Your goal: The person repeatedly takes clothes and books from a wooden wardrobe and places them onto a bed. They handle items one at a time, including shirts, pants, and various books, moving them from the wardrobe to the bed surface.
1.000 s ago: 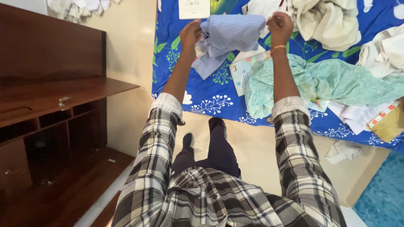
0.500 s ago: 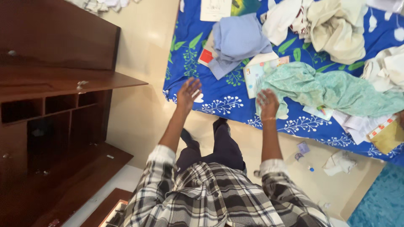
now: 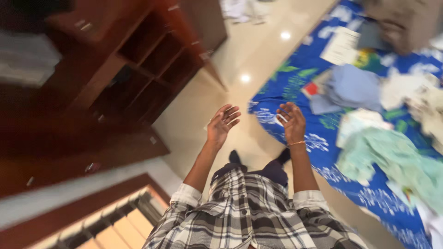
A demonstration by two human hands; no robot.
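Two empty hands above glossy cream floor [image 3: 203, 115], blue sheet [image 3: 295, 78] alongside.

I wear a black-and-white plaid shirt [image 3: 251, 216] with cuffs rolled near the elbows, dark trousers [image 3: 270, 170], and a thin gold bangle [image 3: 296, 143] on my right wrist.

A glossy cream tiled floor [image 3: 240, 60] mirrors two bright ceiling lights, with a dark reddish wooden cabinet [image 3: 138, 64] of open cubbyholes at left and a blue flower-patterned sheet [image 3: 318, 138] spread at right.
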